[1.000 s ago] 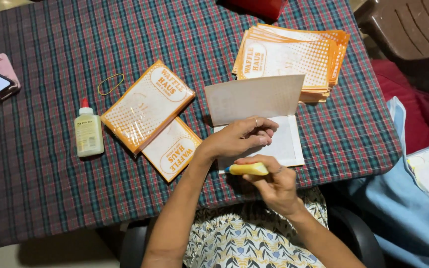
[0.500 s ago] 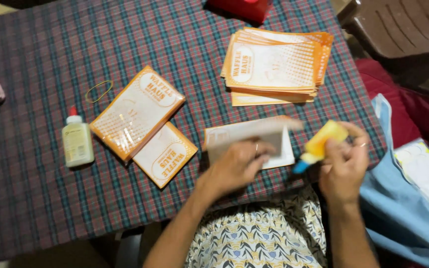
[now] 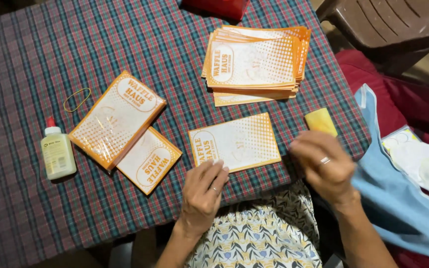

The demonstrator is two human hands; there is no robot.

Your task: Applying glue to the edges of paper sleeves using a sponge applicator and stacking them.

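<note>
While the left hand (image 3: 203,191) rests flat, fingers spread, on the lower edge of the orange bag (image 3: 234,142) at frame centre, the right hand (image 3: 322,166), blurred and loosely curled, hovers empty below the yellow glue stick (image 3: 321,121) at right

We are looking down at what seems to be a home where someone is doing paper work by hand at a table (image 3: 35,39) wearing a red and green checked cloth. A little glue bottle (image 3: 57,154), a rubber band (image 3: 76,99) and a stack of orange and white paper bags (image 3: 255,63) are lying on it. A brown plastic chair (image 3: 388,22) is standing close by, and soft red (image 3: 413,104) and blue cloths (image 3: 398,198) are lying beside the table, like in a house.
</note>
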